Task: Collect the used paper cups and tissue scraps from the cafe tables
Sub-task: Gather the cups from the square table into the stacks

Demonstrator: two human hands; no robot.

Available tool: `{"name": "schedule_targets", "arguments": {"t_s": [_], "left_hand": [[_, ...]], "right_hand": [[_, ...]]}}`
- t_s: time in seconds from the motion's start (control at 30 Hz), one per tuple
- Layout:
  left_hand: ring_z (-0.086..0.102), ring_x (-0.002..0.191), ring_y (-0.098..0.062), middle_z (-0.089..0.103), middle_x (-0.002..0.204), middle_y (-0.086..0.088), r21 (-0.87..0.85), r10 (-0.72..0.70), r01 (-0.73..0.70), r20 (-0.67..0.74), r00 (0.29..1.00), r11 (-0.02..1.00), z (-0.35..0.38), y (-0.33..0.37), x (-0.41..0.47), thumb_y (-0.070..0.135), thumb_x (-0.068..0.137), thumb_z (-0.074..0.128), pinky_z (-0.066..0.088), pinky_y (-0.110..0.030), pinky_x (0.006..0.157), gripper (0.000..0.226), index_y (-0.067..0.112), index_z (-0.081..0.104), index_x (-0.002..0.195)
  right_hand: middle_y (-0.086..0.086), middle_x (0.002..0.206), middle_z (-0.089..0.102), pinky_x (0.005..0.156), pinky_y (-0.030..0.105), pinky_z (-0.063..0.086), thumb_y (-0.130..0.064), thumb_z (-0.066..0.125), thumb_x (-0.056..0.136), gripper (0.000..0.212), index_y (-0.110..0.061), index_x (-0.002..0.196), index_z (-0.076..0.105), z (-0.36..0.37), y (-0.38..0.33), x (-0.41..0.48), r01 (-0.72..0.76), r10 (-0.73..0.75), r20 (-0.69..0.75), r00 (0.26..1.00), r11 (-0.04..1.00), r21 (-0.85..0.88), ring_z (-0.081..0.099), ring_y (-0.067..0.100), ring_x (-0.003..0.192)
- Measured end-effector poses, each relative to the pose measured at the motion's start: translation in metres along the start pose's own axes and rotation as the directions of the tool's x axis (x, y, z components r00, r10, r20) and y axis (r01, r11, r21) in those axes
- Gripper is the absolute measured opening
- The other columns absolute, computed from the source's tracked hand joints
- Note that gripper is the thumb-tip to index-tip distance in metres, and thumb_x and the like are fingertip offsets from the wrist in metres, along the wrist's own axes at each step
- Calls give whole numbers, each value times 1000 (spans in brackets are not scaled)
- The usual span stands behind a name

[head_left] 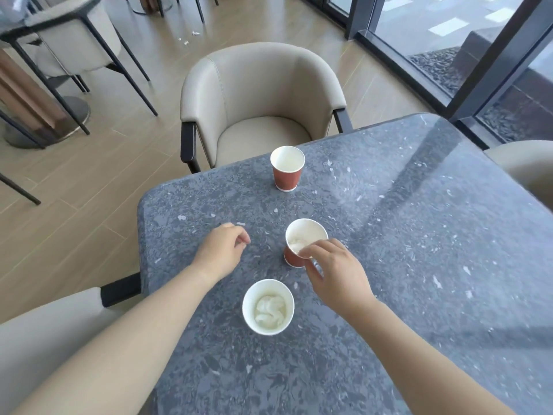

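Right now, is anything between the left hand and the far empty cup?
Nothing visible. Only bare table lies between the left hand and the far cup; the middle cup and near cup stand off that line.

The right hand [335,274], pinching the middle cup [302,235], hides its near rim and side; whether the curled left hand [221,250] holds anything cannot be told; the table [419,265] runs off the right and bottom edges; the floor specks [191,37] are too small to identify; the right-side chair [526,166] is cut off.
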State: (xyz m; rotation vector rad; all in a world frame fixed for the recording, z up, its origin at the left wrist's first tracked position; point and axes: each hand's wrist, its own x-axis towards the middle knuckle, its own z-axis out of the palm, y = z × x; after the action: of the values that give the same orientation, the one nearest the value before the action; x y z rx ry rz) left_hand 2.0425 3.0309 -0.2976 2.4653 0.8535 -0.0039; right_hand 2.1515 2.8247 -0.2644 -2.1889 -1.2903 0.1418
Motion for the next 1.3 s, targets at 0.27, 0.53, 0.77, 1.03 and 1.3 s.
{"name": "schedule_targets", "arguments": {"t_s": [0.27, 0.53, 0.77, 1.03, 1.3], "left_hand": [[57, 75, 3, 60, 88, 15, -117, 196, -196, -14, 981, 974, -54, 60, -91, 24, 82, 62, 45, -17, 67, 10, 33, 63, 82], [44, 112, -13, 44, 121, 12, 89, 210, -216, 69, 975, 972, -29, 68, -126, 40, 83, 61, 42, -27, 86, 34, 30, 55, 115], [38, 122, -16, 30, 136, 12, 151, 217, -242, 165, 962, 958, -14, 63, -119, 50, 73, 66, 45, -31, 87, 63, 37, 37, 128], [42, 119, -25, 35, 137, 2, 91, 39, -39, -4, 999, 995, -22, 56, -63, 34, 78, 69, 42, -36, 93, 66, 26, 35, 134], [43, 121, -26, 33, 142, 3, 29, -12, 13, -20, 1000, 999, -29, 54, -8, 27, 79, 70, 41, -37, 92, 75, 28, 27, 141]], "right_hand": [[1, 84, 67, 59, 36, 49, -8, 61, 81, 11, -14, 88, 67, -23, -19, -24, -60, 60, -28, 998, 998, 9, 56, 27, 83], [-1, 90, 67, 65, 38, 51, -11, 61, 83, 12, -16, 91, 68, -47, -35, -42, -85, 85, -45, 995, 996, 5, 56, 25, 89], [-1, 89, 66, 64, 39, 50, -11, 61, 82, 11, -17, 90, 67, -53, -39, -31, -69, 69, -49, 996, 998, -1, 56, 25, 88], [2, 90, 67, 64, 41, 50, -10, 59, 83, 13, -15, 92, 67, -60, -35, 29, 25, -26, -66, 997, 999, -27, 56, 28, 89], [8, 93, 67, 68, 40, 48, -6, 59, 83, 11, -9, 90, 67, -75, -22, 120, 72, -82, -206, 975, 996, -55, 55, 30, 91]]}}
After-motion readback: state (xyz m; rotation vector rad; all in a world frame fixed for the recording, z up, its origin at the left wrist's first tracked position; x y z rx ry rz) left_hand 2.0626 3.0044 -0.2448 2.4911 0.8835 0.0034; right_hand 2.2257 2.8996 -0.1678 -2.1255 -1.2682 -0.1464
